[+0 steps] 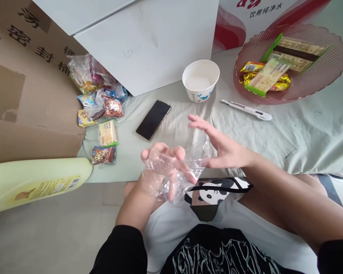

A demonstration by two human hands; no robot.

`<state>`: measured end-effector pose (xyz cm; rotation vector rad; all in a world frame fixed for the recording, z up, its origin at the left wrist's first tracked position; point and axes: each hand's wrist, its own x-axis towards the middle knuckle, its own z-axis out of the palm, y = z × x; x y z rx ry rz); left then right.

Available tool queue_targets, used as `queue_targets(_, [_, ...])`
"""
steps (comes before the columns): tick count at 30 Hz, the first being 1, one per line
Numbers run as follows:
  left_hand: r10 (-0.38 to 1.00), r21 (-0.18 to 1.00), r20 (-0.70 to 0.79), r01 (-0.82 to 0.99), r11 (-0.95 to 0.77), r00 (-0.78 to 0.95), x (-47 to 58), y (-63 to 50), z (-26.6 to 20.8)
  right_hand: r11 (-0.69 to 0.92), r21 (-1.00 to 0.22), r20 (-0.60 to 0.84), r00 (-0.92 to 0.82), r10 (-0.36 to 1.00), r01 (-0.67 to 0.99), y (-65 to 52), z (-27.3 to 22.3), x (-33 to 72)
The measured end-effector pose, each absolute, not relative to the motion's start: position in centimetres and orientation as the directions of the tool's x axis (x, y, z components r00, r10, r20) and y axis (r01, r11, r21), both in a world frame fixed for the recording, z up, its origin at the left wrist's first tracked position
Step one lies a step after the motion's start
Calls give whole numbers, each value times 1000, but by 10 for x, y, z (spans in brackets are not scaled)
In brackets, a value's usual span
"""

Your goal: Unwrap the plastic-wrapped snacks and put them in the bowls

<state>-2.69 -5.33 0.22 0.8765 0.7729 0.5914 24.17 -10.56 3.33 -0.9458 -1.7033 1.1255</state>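
Note:
Thin clear plastic film (185,179), crumpled and see-through, lies around my left hand (167,163) above my lap. I cannot tell whether it is a bag or a disposable glove. The left fingers are spread and partly bent, seen through the film. To the right, my right hand (227,150) has its thumb and fingers wide apart. The film's edge touches or lies close to its thumb, and a sheer part rises toward its fingertips. A white paper bowl (201,82) stands beyond my hands, and a black phone (153,120) lies left of it.
A white utility knife (247,109) lies before a pink ribbed bowl (300,89) with wrapped snacks. More snack packets (108,132) lie at left by a cardboard box (37,102). White boxes (154,49) stand behind. A yellow-green jug (37,182) juts in at lower left.

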Motion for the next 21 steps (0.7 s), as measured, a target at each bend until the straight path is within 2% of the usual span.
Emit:
queue_targets(2, [698, 792, -363, -189, 580, 617, -23, -50, 2, 295, -947, 227, -386, 894, 125, -108, 41, 239])
queue_targets(4, [708, 768, -372, -228, 598, 601, -22, -39, 10, 237, -968, 193, -359, 913, 83, -109, 47, 242])
queue_targets(9, [763, 823, -375, -189, 535, 526, -25, 1, 43, 11, -996, 27, -178, 984, -87, -109, 53, 261])
queue_targets(12, [811, 847, -378, -186, 498, 447, -21, 16, 47, -62, -983, -66, 16, 998, -170, -106, 51, 266])
queue_targets(15, [740, 829, -407, -125, 546, 535, -11, 15, 39, -43, -967, -106, 240, 965, -252, -101, 45, 270])
queue_targets(18, [628, 808, -460, 3, 589, 627, 2, 3, 32, 3, -962, -91, 331, 939, -275, -98, 36, 278])
queue_targets(21, [718, 817, -460, -70, 573, 522, 12, -4, 30, 91, -957, 4, 298, 955, -277, -97, 27, 283])
